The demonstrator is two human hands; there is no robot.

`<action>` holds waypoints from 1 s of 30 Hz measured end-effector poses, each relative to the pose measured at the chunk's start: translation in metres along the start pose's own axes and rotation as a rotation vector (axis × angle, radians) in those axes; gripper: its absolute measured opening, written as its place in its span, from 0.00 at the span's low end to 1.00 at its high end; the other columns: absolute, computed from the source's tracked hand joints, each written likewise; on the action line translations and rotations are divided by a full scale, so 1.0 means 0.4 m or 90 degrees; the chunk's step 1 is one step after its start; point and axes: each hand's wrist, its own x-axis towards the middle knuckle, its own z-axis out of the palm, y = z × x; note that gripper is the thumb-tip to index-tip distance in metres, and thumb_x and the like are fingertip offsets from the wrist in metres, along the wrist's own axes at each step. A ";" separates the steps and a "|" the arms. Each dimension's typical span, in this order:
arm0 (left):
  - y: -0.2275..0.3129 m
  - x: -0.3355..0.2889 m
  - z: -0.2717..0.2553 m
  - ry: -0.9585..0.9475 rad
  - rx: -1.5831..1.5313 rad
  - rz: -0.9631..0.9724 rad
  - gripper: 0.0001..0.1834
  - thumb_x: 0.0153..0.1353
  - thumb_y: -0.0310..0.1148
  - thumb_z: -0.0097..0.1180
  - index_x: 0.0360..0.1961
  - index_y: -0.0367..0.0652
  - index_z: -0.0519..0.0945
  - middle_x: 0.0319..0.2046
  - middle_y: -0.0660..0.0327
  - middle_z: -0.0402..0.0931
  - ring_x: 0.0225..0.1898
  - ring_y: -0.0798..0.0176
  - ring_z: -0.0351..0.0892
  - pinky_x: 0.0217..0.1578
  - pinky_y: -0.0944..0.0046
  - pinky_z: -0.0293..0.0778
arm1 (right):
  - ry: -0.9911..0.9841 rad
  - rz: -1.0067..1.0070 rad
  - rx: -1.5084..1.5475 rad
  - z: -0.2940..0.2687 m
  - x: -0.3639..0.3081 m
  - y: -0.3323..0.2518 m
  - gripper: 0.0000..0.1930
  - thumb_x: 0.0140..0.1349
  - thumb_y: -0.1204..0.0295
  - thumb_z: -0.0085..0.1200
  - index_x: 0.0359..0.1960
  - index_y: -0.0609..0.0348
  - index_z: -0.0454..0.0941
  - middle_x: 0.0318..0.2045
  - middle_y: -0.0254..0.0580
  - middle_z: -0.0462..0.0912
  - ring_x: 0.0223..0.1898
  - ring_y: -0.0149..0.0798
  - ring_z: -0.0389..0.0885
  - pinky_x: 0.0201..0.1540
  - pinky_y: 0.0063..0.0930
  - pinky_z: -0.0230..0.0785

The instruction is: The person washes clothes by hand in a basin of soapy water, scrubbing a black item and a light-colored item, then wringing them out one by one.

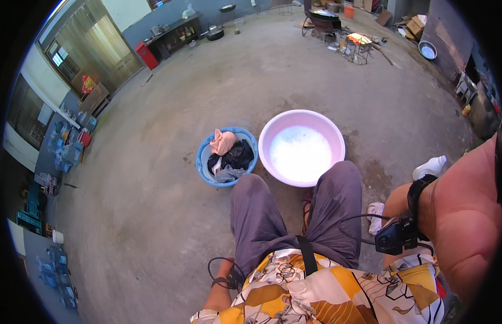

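My right hand [469, 210] is raised very close at the right edge, its palm and wrist large, with its fingers cut off from view. A black strap with a small camera [394, 235] is around that wrist. Low beside my left thigh is my left hand [227, 265], mostly hidden, so its fingers do not show. In front of my knees stands a pale pink basin [270, 164] filled with white, sudsy water. Touching or nearly touching its left side, a blue basin [201, 171] holds dark clothes [239, 154], a grey cloth [229, 174] and a peach cloth [223, 142].
A white bottle [429, 168] lies on the concrete floor [154, 178] at right, near a crumpled white cloth [375, 216]. Far off are a wok on a stove [322, 21], a low dark shelf [172, 35] and a red box [147, 55]. Several clear plastic bottles [67, 151] line the left wall.
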 end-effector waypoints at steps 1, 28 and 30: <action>-0.027 -0.028 0.005 0.000 0.001 -0.007 0.16 0.46 0.37 0.60 0.35 0.40 0.83 0.30 0.46 0.80 0.36 0.48 0.81 0.36 0.57 0.75 | -0.002 0.009 0.007 -0.001 0.006 -0.012 0.44 0.54 0.41 0.50 0.64 0.58 0.52 0.59 0.57 0.63 0.61 0.52 0.61 0.61 0.47 0.55; 0.055 -0.055 -0.124 -0.078 0.146 -0.026 0.30 0.55 0.40 0.57 0.58 0.41 0.67 0.53 0.46 0.71 0.53 0.52 0.72 0.55 0.59 0.64 | 0.040 -0.026 0.038 -0.054 0.091 0.067 0.32 0.60 0.50 0.49 0.61 0.44 0.53 0.53 0.45 0.70 0.53 0.44 0.67 0.56 0.47 0.61; 0.027 -0.091 -0.103 -0.121 0.075 -0.117 0.32 0.55 0.41 0.58 0.60 0.42 0.65 0.54 0.46 0.70 0.54 0.53 0.71 0.56 0.59 0.63 | 0.038 -0.032 0.064 -0.015 0.087 0.052 0.31 0.60 0.50 0.49 0.61 0.43 0.53 0.53 0.44 0.71 0.53 0.44 0.67 0.55 0.47 0.61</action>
